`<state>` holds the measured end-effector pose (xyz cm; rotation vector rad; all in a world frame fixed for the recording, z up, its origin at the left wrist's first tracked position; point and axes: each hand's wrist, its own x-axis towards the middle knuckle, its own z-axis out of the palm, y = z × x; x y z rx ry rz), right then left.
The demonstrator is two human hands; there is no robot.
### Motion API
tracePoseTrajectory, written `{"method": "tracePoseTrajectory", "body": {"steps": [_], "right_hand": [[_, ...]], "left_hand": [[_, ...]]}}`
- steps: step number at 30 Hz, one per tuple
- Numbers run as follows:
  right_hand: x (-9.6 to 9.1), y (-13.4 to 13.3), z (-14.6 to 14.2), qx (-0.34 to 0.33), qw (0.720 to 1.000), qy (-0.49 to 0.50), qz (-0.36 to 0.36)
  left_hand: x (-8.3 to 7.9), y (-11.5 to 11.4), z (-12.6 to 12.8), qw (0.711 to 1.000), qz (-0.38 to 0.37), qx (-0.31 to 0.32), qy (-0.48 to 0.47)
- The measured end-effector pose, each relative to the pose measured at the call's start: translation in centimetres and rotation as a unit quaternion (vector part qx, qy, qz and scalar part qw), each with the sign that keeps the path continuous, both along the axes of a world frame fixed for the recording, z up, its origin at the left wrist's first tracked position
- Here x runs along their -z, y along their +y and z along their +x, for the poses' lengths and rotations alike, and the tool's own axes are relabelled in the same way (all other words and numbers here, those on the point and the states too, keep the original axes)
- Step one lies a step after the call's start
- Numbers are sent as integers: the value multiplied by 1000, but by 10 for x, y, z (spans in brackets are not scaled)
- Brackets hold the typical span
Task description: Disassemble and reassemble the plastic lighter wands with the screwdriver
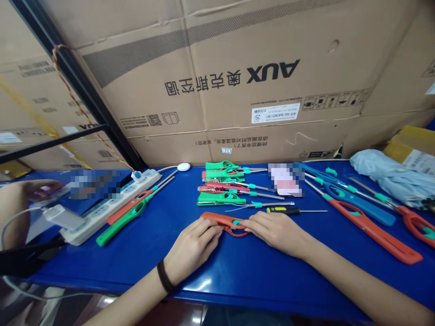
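Observation:
Both my hands hold an orange lighter casing low over the blue table. My left hand grips its left end, the fingers curled around it. At its right end, by a small teal piece, the fingers of my right hand pinch the casing. A black and yellow screwdriver lies just beyond my right hand. Near it rests a loose metal lighter tube with a teal part and thin wires. Behind these, several green and red lighter bodies, such as a green one, lie in a stack of rows.
Assembled long lighters, blue and orange, lie at right beside a grey plastic bag. At left are a power strip and a green lighter. Another person's hand is at far left. Cardboard boxes stand behind.

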<state>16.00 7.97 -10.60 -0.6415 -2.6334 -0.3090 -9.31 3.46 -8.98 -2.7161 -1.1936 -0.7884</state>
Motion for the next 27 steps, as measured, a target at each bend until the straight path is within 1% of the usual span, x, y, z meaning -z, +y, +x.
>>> {"method": "tracePoseTrajectory", "body": {"steps": [3, 5, 8, 12, 16, 19, 21, 23, 25, 27], "right_hand": [[-1, 0, 1, 0, 1000, 0, -1], [-1, 0, 0, -2, 1000, -3, -3], [-1, -1, 0, 0, 1000, -4, -4], [0, 0, 0, 6, 1000, -2, -3], [1, 1, 0, 2, 1000, -2, -2], [2, 1, 0, 3, 1000, -2, -5], [3, 1, -1, 4, 1000, -3, -9], [3, 1, -1, 2, 1000, -4, -12], [2, 1, -1, 1, 1000, -5, -15], [2, 2, -1, 0, 1000, -1, -14]], "left_hand": [[2, 0, 1, 1000, -23, 4, -21], [1, 1, 3, 999, -35, -6, -40], [-2, 2, 8, 997, -49, -29, -56], [-7, 2, 15, 995, -67, -58, -49], [-6, -1, 21, 992, -71, -89, -54], [-7, -2, 24, 988, -76, -125, -58], [-10, -1, 25, 985, -85, -147, -29], [-16, 2, 26, 983, -98, -148, 43], [-23, 7, 26, 979, -106, -132, 114], [-31, 12, 26, 975, -110, -106, 161]]}}
